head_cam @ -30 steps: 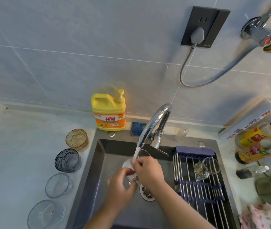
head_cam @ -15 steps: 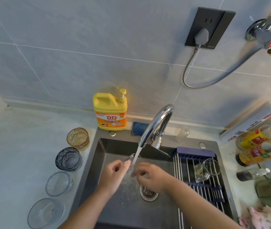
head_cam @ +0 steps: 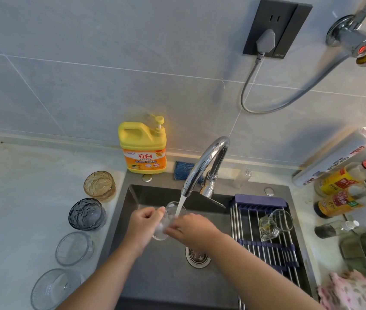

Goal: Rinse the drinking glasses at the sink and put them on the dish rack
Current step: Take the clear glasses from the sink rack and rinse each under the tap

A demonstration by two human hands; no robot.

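Over the dark sink [head_cam: 159,283], one glass mug [head_cam: 274,224] already lying on the dish rack [head_cam: 248,233], the hands have spread from their tight huddle of a second ago, so the rubbing looks done. Left hand [head_cam: 142,224] and right hand [head_cam: 192,229] each grip a side of the clear glass [head_cam: 169,214], mouth tipped up under the tap [head_cam: 204,162], and the stream [head_cam: 180,205] now pours straight in; the rack comes next, I'd say.

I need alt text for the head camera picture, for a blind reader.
A person's left hand and right hand hold a clear glass under the running faucet, over the sink. Four more glasses stand on the counter at left; a glass cup lies on the dish rack at right.
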